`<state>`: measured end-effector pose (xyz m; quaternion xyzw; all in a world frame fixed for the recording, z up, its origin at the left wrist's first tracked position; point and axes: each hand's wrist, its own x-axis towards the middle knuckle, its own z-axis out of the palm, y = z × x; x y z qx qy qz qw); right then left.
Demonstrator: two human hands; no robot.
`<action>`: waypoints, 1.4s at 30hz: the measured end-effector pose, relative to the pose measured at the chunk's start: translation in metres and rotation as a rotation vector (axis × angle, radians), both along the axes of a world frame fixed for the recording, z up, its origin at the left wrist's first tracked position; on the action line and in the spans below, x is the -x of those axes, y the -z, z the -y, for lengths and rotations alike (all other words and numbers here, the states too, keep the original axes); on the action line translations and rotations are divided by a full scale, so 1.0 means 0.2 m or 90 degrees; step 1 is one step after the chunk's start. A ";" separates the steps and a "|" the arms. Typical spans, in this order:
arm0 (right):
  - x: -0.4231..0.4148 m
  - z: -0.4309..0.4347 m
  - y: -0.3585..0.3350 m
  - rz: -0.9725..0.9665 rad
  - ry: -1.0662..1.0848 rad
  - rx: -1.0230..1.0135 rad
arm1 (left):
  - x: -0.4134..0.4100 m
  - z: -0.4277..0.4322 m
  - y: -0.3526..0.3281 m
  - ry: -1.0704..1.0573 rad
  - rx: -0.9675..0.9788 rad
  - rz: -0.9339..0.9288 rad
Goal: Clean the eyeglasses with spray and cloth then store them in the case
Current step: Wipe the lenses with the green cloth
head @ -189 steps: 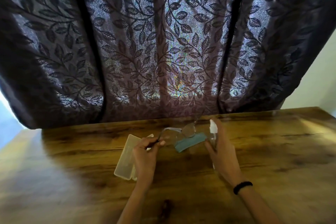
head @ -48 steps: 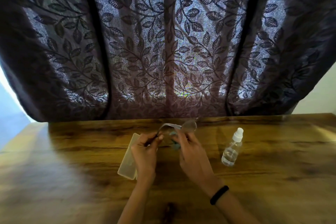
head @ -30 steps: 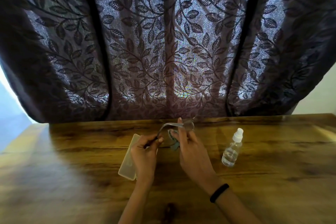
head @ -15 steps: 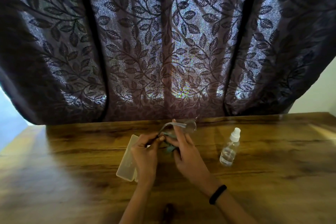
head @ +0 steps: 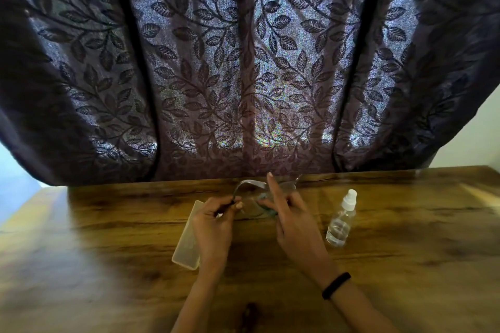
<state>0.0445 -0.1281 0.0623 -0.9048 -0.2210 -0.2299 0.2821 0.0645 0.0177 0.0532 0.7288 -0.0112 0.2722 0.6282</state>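
My left hand [head: 213, 227] pinches one temple of the clear-framed eyeglasses [head: 250, 187] and holds them just above the wooden table [head: 405, 224]. My right hand [head: 293, 222] presses a small teal cloth [head: 266, 204] against a lens, index finger raised; most of the cloth is hidden by the fingers. A pale translucent case [head: 188, 235] lies on the table under and left of my left hand. The small clear spray bottle [head: 341, 220] with a white cap stands upright to the right of my right hand, apart from it.
A dark leaf-patterned curtain [head: 243, 62] hangs right behind the table's far edge. A black band [head: 336, 285] circles my right wrist. A pale wall shows at the far right.
The spray bottle left my right hand and now stands on the table. My right hand took up the cloth and has been rubbing it over the lens; the index finger now sticks up.
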 end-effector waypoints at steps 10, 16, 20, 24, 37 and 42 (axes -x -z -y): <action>0.00 -0.08 0.02 -0.089 -0.005 -0.097 | -0.01 0.00 0.02 -0.010 0.036 0.006; 0.02 -0.12 0.03 -0.181 -0.034 -0.203 | 0.00 0.00 0.01 -0.023 0.054 0.011; 0.04 -0.13 0.02 -0.196 -0.086 -0.274 | 0.00 0.00 0.00 -0.035 0.060 0.005; 0.04 -0.08 0.03 -0.230 -0.077 -0.315 | 0.00 0.00 -0.01 -0.055 0.058 -0.001; -0.05 0.11 -0.05 -0.106 0.114 -0.397 | 0.01 -0.01 0.02 -0.038 0.007 0.013; -0.08 0.12 -0.05 -0.065 0.146 -0.311 | 0.00 -0.01 0.03 -0.019 0.001 -0.001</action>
